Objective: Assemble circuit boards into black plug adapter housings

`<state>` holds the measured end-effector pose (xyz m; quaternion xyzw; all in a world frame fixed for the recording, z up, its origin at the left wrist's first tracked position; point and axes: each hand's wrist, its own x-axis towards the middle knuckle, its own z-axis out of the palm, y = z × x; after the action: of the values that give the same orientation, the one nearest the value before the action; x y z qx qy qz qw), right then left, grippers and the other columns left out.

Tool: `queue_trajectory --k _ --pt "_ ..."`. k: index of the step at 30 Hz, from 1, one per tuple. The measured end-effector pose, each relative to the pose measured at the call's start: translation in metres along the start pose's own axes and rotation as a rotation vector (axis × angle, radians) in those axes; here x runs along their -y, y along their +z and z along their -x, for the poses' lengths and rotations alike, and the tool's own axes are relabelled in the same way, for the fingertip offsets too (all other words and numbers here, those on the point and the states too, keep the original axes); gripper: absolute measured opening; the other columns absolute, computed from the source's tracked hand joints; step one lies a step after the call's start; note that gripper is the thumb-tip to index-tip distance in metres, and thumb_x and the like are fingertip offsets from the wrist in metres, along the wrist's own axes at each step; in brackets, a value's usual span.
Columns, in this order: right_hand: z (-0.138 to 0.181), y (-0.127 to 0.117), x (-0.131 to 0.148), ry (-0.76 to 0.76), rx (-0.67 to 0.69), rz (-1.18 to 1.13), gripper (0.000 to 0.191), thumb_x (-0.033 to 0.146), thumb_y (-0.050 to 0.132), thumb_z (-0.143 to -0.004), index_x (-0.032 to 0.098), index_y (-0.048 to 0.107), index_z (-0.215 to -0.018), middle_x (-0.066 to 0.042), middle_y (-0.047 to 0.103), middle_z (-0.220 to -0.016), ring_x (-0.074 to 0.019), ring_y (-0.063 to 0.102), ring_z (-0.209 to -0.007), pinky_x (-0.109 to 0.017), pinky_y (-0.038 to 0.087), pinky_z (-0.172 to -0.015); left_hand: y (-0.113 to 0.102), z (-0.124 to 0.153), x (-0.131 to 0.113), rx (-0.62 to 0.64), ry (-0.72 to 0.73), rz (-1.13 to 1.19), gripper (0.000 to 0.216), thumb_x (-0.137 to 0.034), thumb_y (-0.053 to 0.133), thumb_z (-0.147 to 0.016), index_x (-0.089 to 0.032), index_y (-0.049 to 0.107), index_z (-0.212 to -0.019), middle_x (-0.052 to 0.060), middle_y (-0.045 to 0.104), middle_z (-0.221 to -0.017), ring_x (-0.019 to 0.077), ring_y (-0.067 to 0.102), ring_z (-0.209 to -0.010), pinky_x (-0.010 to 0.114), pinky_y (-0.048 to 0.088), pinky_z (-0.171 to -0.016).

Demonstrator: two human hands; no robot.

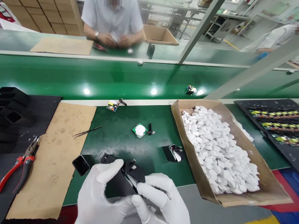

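My left hand [102,193], in a white glove, grips a black plastic adapter housing [120,183] with its thumb along the top edge. My right hand [163,196], also gloved, has its fingers closed at the housing's open side, where a black end cap with metal plug pins [133,168] sticks up. Something pale shows inside the opening. To the right stands another black housing [173,153] with a white pad and loose cap at its mouth. An empty black housing [81,165] lies to the left. Beyond my hands rests a green circuit board [140,130] with a white pad and wired plug piece.
A cardboard box [189,146] full of white pads stands right. Tweezers [87,132] and red-handled pliers [25,161] lie left, by a cardboard sheet [53,158]. Another board [113,105] sits further back; a tray of boards [275,124] is far right. A person [113,25] works opposite.
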<state>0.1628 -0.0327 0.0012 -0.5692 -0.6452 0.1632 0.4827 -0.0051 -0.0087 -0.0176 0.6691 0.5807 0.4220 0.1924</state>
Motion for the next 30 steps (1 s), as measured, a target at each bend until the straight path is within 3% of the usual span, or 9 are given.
queue_trajectory --k 3,8,12,16,19,22,25,28,30 --pt "-0.006 0.004 0.006 -0.009 0.063 0.011 0.011 0.037 0.072 -0.104 0.03 0.075 -0.113 -0.004 0.071 -0.095 -0.0186 0.073 -0.083 -0.027 0.063 -0.067 -0.003 0.0 0.004 0.002 -0.006 0.054 0.056 -0.059 0.082 -0.091 -0.028 0.065 -0.135 0.005 0.072 -0.108 0.0223 0.079 -0.092 0.034 0.067 -0.076" --pt "-0.002 0.019 0.018 0.103 -0.111 -0.034 0.013 0.033 0.079 -0.1 0.025 0.073 -0.109 -0.005 0.072 -0.099 -0.0187 0.071 -0.089 -0.029 0.064 -0.071 0.0 0.001 -0.005 -0.169 -0.047 0.05 0.043 -0.047 0.082 -0.094 -0.024 0.07 -0.128 0.004 0.072 -0.109 0.0202 0.076 -0.091 0.032 0.062 -0.076" --pt "0.001 0.025 0.021 0.007 -0.027 0.088 0.012 0.032 0.067 -0.108 0.025 0.075 -0.114 -0.005 0.072 -0.1 -0.0181 0.071 -0.091 -0.031 0.062 -0.078 0.0 0.0 -0.01 -0.3 -0.015 -0.037 0.027 -0.028 0.081 -0.094 -0.022 0.072 -0.119 0.002 0.075 -0.103 0.0174 0.072 -0.083 0.031 0.057 -0.076" --pt "0.0 0.025 0.021 -0.029 0.028 0.18 0.019 0.037 0.061 -0.111 0.026 0.075 -0.119 -0.007 0.074 -0.109 -0.0186 0.073 -0.096 -0.032 0.063 -0.082 -0.003 0.002 -0.003 -0.293 0.023 -0.078 0.029 -0.031 0.082 -0.094 -0.022 0.072 -0.119 0.003 0.075 -0.101 0.0186 0.071 -0.083 0.032 0.057 -0.075" --pt "-0.001 0.022 0.021 -0.034 0.001 0.147 0.013 0.02 0.07 -0.105 0.026 0.073 -0.117 -0.005 0.075 -0.106 -0.0189 0.072 -0.097 -0.032 0.063 -0.081 -0.002 0.004 0.0 -0.254 0.042 -0.09 0.03 -0.027 0.081 -0.093 -0.022 0.072 -0.12 0.004 0.075 -0.103 0.0214 0.07 -0.089 0.036 0.057 -0.081" --pt "-0.003 0.019 0.018 -0.059 0.037 0.075 0.024 0.007 0.072 -0.098 0.027 0.071 -0.111 -0.002 0.072 -0.098 -0.016 0.071 -0.09 -0.027 0.062 -0.074 0.0 0.005 -0.003 -0.319 0.044 -0.141 0.026 -0.017 0.08 -0.091 -0.022 0.073 -0.115 0.003 0.075 -0.1 0.0222 0.071 -0.092 0.039 0.056 -0.09" --pt "-0.006 0.016 0.011 -0.086 0.106 0.124 0.012 0.025 0.068 -0.105 0.026 0.07 -0.117 -0.002 0.071 -0.098 -0.0147 0.072 -0.088 -0.025 0.065 -0.073 -0.001 0.004 -0.003 -0.303 0.154 -0.166 0.027 -0.012 0.08 -0.091 -0.021 0.072 -0.115 0.003 0.075 -0.099 0.0209 0.072 -0.092 0.038 0.056 -0.09" --pt "-0.009 0.012 0.004 -0.09 0.108 0.213 0.021 0.043 0.061 -0.11 0.026 0.07 -0.118 -0.003 0.072 -0.099 -0.0146 0.075 -0.088 -0.025 0.066 -0.072 -0.002 0.002 0.004 -0.293 0.306 -0.184 0.026 -0.014 0.081 -0.092 -0.022 0.072 -0.115 0.003 0.073 -0.098 0.0199 0.072 -0.091 0.035 0.056 -0.086" --pt "-0.011 0.008 0.002 -0.102 0.11 0.245 0.023 0.046 0.059 -0.111 0.027 0.069 -0.116 -0.002 0.073 -0.099 -0.0144 0.075 -0.086 -0.025 0.066 -0.071 -0.001 0.0 0.007 -0.334 0.386 -0.183 0.023 -0.016 0.08 -0.093 -0.022 0.072 -0.114 0.003 0.071 -0.096 0.0192 0.071 -0.088 0.035 0.056 -0.084"
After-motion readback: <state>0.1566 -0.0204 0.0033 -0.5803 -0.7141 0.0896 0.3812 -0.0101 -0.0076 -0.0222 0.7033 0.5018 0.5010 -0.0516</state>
